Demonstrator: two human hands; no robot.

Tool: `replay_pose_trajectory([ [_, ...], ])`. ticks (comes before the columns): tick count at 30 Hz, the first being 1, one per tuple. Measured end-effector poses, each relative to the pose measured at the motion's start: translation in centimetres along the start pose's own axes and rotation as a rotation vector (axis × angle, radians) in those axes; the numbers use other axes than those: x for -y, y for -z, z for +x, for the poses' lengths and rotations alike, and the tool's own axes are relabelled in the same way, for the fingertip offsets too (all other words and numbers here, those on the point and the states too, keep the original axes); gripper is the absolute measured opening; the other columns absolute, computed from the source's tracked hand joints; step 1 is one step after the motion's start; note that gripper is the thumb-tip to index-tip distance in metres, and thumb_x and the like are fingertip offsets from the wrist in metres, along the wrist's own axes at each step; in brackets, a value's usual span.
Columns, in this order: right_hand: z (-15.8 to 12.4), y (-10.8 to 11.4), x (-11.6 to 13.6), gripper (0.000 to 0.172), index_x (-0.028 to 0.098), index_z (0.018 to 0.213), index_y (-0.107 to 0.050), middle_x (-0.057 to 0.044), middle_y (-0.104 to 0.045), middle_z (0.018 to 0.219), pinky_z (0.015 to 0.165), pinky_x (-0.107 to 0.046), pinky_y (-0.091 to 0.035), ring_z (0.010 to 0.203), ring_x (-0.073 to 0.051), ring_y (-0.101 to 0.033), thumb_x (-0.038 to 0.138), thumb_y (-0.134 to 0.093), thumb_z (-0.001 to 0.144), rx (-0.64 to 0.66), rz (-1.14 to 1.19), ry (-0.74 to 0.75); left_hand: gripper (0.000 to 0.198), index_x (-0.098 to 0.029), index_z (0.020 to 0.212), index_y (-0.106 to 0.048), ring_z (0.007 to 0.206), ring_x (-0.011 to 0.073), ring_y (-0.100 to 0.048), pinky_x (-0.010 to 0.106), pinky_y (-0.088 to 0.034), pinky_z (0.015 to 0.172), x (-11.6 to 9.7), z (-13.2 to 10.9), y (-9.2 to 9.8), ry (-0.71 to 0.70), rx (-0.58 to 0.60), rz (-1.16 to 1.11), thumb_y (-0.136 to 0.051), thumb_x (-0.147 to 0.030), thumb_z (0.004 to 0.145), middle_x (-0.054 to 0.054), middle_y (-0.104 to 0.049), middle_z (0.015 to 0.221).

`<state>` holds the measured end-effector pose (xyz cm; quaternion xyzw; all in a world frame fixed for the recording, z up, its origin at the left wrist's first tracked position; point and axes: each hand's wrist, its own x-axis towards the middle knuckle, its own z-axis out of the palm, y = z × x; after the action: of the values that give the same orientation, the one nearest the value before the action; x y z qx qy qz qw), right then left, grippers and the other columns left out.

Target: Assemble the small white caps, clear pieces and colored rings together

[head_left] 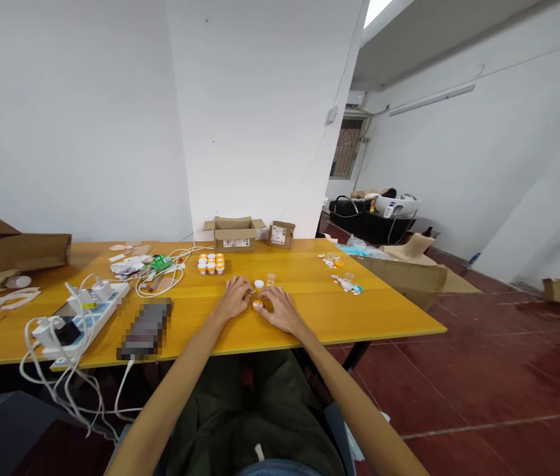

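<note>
My left hand [234,297] rests on the yellow table with its fingers stretched forward and slightly apart, and I see nothing held in it. Beside it on the right, my right hand [280,309] lies low over the table, fingers apart. A small round orange piece [258,305], perhaps a lid, sits between the two hands; my right thumb is at it, seemingly touching. Just past the fingertips are a white round cap [258,283] and a small clear cup [271,279]. Further back stands a block of small white-and-orange bottles [211,264] in rows.
Small loose parts [348,284] lie in clusters on the right. Behind are an open cardboard box [236,235] and a smaller carton [281,235]. On the left are a phone [145,329], a power strip [94,320] with tangled white cables, and a green packet [161,263].
</note>
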<state>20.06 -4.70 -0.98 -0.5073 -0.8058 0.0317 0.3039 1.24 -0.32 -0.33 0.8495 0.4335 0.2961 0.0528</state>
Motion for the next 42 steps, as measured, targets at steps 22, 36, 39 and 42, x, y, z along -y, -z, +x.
replay_pose_trajectory([
  [22,0.3,-1.5,-3.2,0.017,0.025,0.091,-0.069,-0.009,-0.071,0.1,0.08,-0.036,-0.047,0.096,-0.026,-0.064,0.02,-0.053,0.091,-0.158,-0.114,-0.207,0.02,-0.025,0.101,-0.063,0.11,0.0264,-0.048,0.042,-0.04,0.094,-0.2,0.0,0.0,0.032,-0.042,0.036,-0.055,-0.013,0.087,0.006,-0.06,0.107],
  [36,0.3,-1.4,-3.2,0.019,0.025,0.086,-0.068,-0.009,-0.072,0.095,0.081,-0.036,-0.05,0.092,-0.026,-0.067,0.017,-0.051,0.092,-0.18,-0.074,-0.209,0.032,-0.026,0.103,-0.063,0.11,0.0278,-0.049,0.043,-0.041,0.093,-0.1,0.0,0.0,0.061,-0.068,0.052,-0.049,-0.006,0.082,0.007,-0.061,0.106],
  [39,0.3,-1.3,-3.0,0.02,0.026,0.084,-0.067,-0.008,-0.072,0.093,0.08,-0.035,-0.051,0.09,-0.025,-0.067,0.016,-0.051,0.091,-0.194,-0.058,-0.203,0.032,-0.026,0.103,-0.063,0.11,0.0277,-0.049,0.043,-0.04,0.093,-0.2,0.0,0.1,0.038,-0.048,0.041,-0.051,-0.006,0.081,0.007,-0.061,0.107],
  [42,0.3,-1.1,-2.9,0.02,0.025,0.082,-0.067,-0.008,-0.072,0.093,0.08,-0.035,-0.051,0.09,-0.025,-0.067,0.015,-0.052,0.091,-0.195,-0.043,-0.227,0.031,-0.026,0.103,-0.063,0.109,0.0269,-0.049,0.042,-0.04,0.094,-0.4,0.0,0.2,0.01,-0.022,0.028,-0.05,-0.007,0.082,0.007,-0.061,0.106],
])
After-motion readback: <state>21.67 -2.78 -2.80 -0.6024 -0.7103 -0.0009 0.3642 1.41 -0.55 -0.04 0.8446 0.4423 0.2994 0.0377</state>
